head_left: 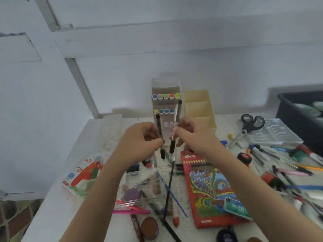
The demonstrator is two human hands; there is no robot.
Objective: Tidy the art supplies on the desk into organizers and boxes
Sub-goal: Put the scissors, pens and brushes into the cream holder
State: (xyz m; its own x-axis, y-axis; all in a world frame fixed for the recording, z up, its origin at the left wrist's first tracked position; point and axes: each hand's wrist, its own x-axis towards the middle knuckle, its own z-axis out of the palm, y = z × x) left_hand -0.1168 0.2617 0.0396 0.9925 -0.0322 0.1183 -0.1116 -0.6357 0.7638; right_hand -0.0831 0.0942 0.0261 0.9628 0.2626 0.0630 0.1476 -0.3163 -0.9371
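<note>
Dark bin [288, 116] partly beyond right edge; pen [158, 126] middle under left hand [139, 138].

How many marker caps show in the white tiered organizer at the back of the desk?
11: five in the top row, four in the middle row, two in the bottom row of the organizer. The left hand and right hand in front may hide more.

A pale painted wall [192, 70] is seen across the background. It is crossed by a broad white horizontal beam [157, 42], and a narrower white batten [82, 88] is set slanting below it on the left. Brown and green floor tiles [14, 219] are shown at the lower left. A dark tub [286, 109] is partly seen at the right edge, its pale contents blurred.
</note>
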